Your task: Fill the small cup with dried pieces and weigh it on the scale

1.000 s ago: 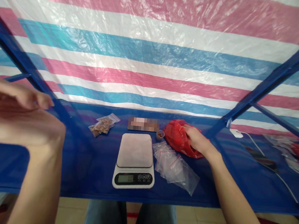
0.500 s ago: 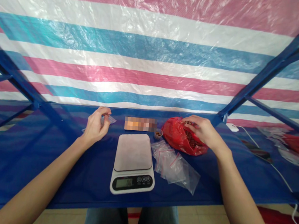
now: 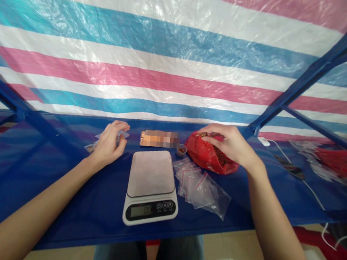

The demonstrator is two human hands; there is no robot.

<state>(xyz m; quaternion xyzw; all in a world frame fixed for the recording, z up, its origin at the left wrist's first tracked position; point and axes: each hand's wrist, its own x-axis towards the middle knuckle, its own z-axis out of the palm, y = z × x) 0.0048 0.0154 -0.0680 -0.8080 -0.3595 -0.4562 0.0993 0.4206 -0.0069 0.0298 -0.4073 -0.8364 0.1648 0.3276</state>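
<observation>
Currently left hand (image 3: pixel 109 142) pinching small clear zip bag (image 3: pixel 121 134); right hand (image 3: pixel 228 145) curled at red plastic bag (image 3: pixel 207 157) mouth, grip unclear; digital scale (image 3: pixel 151 186) between.

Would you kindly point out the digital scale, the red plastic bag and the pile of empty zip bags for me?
digital scale (image 3: pixel 151 172): head view, middle of its weighing platform.
red plastic bag (image 3: pixel 203 155): head view, its left side, clear of the hand.
pile of empty zip bags (image 3: pixel 205 187): head view, centre of the clear pile.

Shelf (image 3: pixel 64 201) is deep blue, backdrop tarp (image 3: pixel 167 64) is striped pink, white and blue. Red plastic bag (image 3: pixel 207 155) on the right, white scale (image 3: pixel 152 187) with a grey-pink top and black display, clear zip bags (image 3: pixel 202 185) with red seal lines.
</observation>
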